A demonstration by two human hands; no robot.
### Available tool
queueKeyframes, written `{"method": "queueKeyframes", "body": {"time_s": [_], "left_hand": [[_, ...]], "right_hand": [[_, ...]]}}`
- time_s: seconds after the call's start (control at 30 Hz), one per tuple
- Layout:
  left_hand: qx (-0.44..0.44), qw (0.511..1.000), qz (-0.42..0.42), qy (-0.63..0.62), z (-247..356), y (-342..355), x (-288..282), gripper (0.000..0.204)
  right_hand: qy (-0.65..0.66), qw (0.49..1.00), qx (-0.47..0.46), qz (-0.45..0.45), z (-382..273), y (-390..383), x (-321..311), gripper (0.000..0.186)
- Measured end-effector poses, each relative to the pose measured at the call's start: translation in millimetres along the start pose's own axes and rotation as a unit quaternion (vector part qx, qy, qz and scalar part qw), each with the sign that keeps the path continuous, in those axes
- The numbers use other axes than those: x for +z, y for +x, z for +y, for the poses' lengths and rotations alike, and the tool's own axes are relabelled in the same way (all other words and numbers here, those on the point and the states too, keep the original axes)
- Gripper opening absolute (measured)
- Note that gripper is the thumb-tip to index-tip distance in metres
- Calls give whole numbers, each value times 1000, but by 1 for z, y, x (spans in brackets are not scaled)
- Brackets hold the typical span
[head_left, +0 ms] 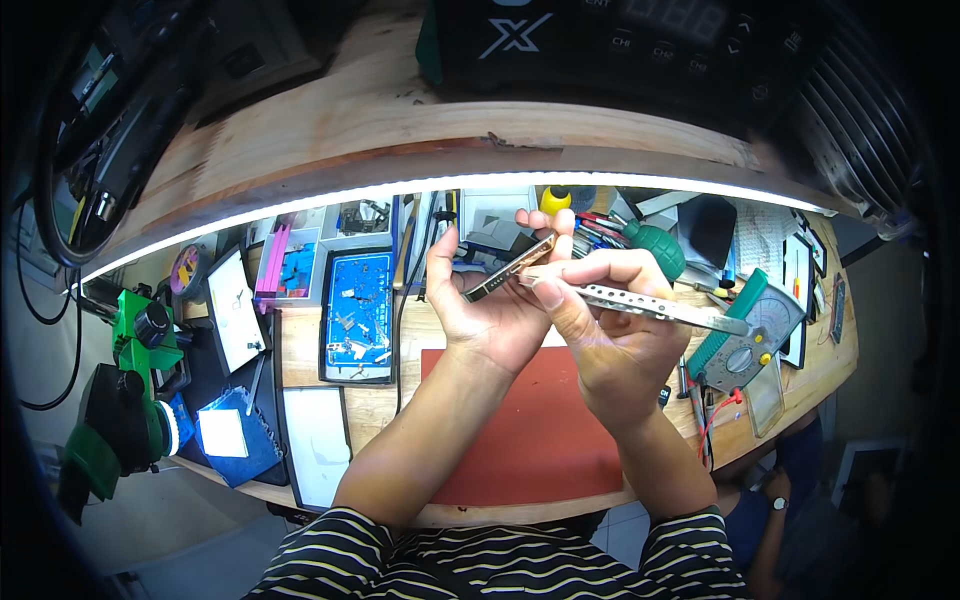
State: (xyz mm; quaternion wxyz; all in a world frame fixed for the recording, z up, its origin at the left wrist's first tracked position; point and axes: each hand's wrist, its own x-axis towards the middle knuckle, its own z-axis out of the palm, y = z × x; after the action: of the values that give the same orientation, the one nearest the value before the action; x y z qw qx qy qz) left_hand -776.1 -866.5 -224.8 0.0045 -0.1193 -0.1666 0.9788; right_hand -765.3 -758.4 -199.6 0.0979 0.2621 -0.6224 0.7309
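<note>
My left hand [490,325] grips a dark phone [489,283] with a coppery strip along its raised edge, held tilted above a red-brown mat [510,440]. My right hand [620,360] is closed round silver perforated tweezers [685,313], whose front end is at the phone's edge beside the right thumb. Whether the tips touch the phone I cannot tell.
Around them lie a blue parts tray [358,275], parts boxes [310,260], pens [595,230], an analogue multimeter [750,345] and a green microscope [110,430]. A lit shelf edge [480,180] runs above. Another person's arm [770,545] is at lower right.
</note>
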Motion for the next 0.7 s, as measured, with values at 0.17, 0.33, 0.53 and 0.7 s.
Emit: {"method": "queueKeyframes", "body": {"time_s": [0.17, 0.33, 0.53, 0.7], "left_hand": [[9, 999, -46, 10, 4, 9, 9, 54], [-11, 999, -36, -16, 2, 12, 8, 59], [-26, 990, -87, 105, 8, 12, 4, 63], [-37, 996, -80, 30, 9, 14, -3, 62]], "right_hand": [[24, 1000, -15, -6, 5, 11, 4, 18], [41, 999, -21, -5, 5, 12, 3, 19], [78, 997, 22, 13, 4, 13, -1, 22], [97, 995, 22, -3, 5, 18, -1, 22]]}}
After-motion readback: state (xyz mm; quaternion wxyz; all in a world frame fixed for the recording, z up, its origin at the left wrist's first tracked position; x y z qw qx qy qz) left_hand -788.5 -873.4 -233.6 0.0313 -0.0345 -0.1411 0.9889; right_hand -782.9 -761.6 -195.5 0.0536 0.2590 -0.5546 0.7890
